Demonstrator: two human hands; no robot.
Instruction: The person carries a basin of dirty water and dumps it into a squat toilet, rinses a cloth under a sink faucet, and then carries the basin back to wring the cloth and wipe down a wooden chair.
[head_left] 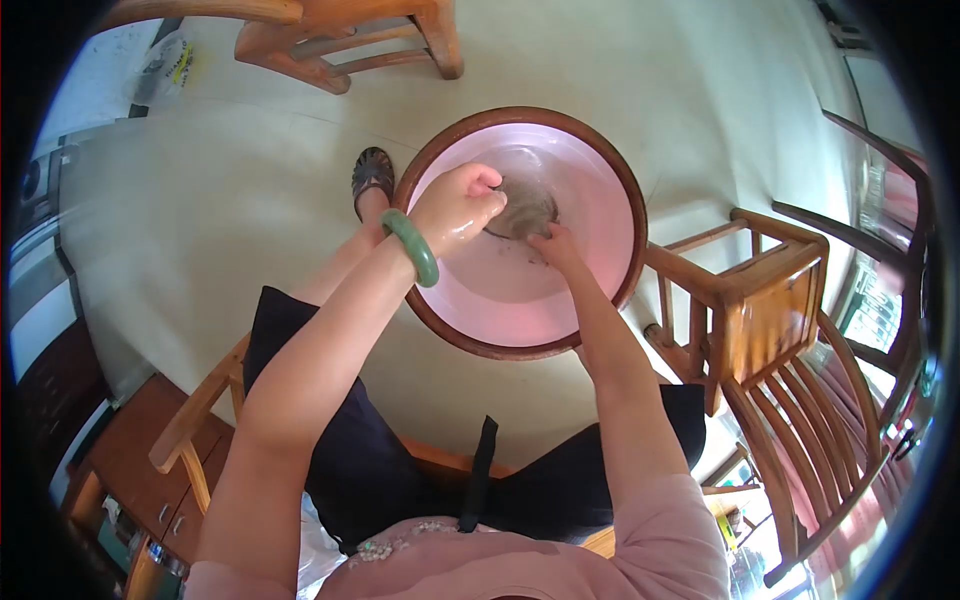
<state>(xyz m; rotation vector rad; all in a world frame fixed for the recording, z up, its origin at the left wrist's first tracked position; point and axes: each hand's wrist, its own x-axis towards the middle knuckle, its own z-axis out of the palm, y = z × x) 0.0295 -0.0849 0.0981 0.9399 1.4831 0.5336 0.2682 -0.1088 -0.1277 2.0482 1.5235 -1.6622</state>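
Observation:
A pink basin (610,215) with a brown rim sits on the floor in front of me, with clear water in it. Between my hands, in the water, is a sheer grey-brown thing (530,205) with a thin dark edge; its exact kind I cannot make out. My left hand (462,205), wet and with a green bangle (411,248) on the wrist, is closed over the basin at the thing's left edge. Lower down, my right hand (553,245) has its fingers closed at its lower right edge. Small dark specks lie in the basin near my right fingers.
A wooden chair (770,300) stands right of the basin, near its rim. Another wooden seat (350,40) is beyond it at the upper left. My sandalled foot (373,175) is beside the basin's left. A brown cabinet (150,460) stands at the lower left.

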